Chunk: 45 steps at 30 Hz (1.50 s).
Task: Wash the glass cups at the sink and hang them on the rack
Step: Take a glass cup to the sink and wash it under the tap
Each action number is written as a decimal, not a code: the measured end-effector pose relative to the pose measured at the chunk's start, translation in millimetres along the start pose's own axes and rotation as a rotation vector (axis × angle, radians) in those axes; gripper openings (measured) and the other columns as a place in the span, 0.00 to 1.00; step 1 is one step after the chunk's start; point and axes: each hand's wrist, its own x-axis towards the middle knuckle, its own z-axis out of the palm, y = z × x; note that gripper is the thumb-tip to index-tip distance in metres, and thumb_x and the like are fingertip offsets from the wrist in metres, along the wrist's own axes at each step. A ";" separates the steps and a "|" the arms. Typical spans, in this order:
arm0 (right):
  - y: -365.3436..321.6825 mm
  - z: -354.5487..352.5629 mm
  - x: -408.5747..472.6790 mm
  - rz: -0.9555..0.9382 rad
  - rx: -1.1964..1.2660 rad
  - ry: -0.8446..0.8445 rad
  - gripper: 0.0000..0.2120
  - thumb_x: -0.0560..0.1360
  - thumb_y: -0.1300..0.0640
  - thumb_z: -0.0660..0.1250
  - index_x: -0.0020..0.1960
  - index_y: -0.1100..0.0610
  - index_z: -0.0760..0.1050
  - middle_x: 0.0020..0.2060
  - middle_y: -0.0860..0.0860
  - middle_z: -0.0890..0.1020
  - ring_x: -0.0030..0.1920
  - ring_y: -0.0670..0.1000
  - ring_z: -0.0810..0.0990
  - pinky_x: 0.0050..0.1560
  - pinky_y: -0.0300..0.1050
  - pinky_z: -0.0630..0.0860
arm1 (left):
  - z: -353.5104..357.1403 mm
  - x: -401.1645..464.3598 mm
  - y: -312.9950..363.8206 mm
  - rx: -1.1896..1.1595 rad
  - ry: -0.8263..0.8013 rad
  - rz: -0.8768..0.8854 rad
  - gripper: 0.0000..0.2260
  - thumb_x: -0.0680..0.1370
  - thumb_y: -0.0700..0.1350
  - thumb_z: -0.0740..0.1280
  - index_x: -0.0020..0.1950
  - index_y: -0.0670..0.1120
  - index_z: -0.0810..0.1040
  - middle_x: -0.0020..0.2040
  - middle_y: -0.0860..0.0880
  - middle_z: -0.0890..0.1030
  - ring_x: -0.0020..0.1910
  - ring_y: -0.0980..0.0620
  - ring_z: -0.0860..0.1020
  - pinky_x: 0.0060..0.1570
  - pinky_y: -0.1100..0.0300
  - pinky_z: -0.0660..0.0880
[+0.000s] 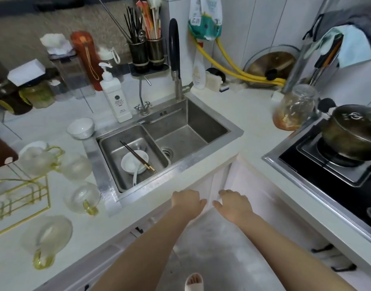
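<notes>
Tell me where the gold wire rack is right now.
The gold wire rack stands on the white counter at the far left of the head view, left of the sink, with the gold-handled glass cups lying around it.

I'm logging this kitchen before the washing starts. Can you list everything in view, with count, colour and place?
glass cups: about five, clear with gold handles, on the counter left of the sink
rack: one, gold wire, far left counter
sink: one, steel, centre, with an inner basin on its left
white bowl: one, in the inner basin, chopsticks across it
small bowl: one, white, counter behind the basin
soap bottle: one, white, behind the sink
faucet: one, black and steel
jar: one, clear, orange residue, right counter
pot: one, dark, on the stove
left hand: at the counter's front edge
right hand: beside it
</notes>
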 end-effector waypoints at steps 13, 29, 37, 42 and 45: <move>-31.4 -49.6 84.7 -0.150 -0.061 0.027 0.22 0.79 0.44 0.53 0.68 0.55 0.67 0.62 0.55 0.76 0.63 0.56 0.74 0.61 0.49 0.70 | -36.2 53.4 -40.7 -0.083 0.058 -0.159 0.21 0.80 0.59 0.51 0.58 0.47 0.77 0.58 0.46 0.79 0.59 0.46 0.77 0.56 0.53 0.68; -27.7 -102.3 187.2 -0.480 -0.141 0.053 0.21 0.79 0.44 0.56 0.63 0.58 0.69 0.60 0.56 0.77 0.62 0.57 0.75 0.58 0.47 0.71 | -77.8 107.1 -40.0 -0.237 0.118 -0.451 0.21 0.80 0.59 0.54 0.56 0.47 0.78 0.55 0.45 0.81 0.56 0.44 0.78 0.50 0.55 0.70; -55.5 -108.8 211.5 -0.581 -0.126 -0.022 0.22 0.79 0.46 0.57 0.67 0.57 0.69 0.62 0.56 0.77 0.63 0.57 0.74 0.61 0.50 0.69 | -77.9 108.2 -52.6 -0.324 0.099 -0.583 0.20 0.80 0.59 0.54 0.53 0.46 0.78 0.54 0.45 0.81 0.55 0.43 0.79 0.54 0.53 0.71; -84.0 -107.6 221.7 -0.617 -0.120 0.008 0.18 0.78 0.45 0.57 0.61 0.57 0.71 0.57 0.56 0.79 0.58 0.57 0.76 0.58 0.51 0.70 | -79.5 108.2 -83.4 -0.304 0.095 -0.598 0.20 0.80 0.58 0.54 0.53 0.45 0.78 0.53 0.44 0.82 0.54 0.42 0.79 0.56 0.53 0.70; -99.2 -112.6 226.4 -0.597 -0.109 0.030 0.18 0.78 0.45 0.58 0.59 0.56 0.71 0.56 0.55 0.79 0.58 0.57 0.77 0.57 0.50 0.70 | -84.3 112.5 -102.0 -0.273 0.105 -0.574 0.21 0.80 0.58 0.53 0.55 0.46 0.78 0.53 0.44 0.82 0.54 0.42 0.79 0.55 0.52 0.68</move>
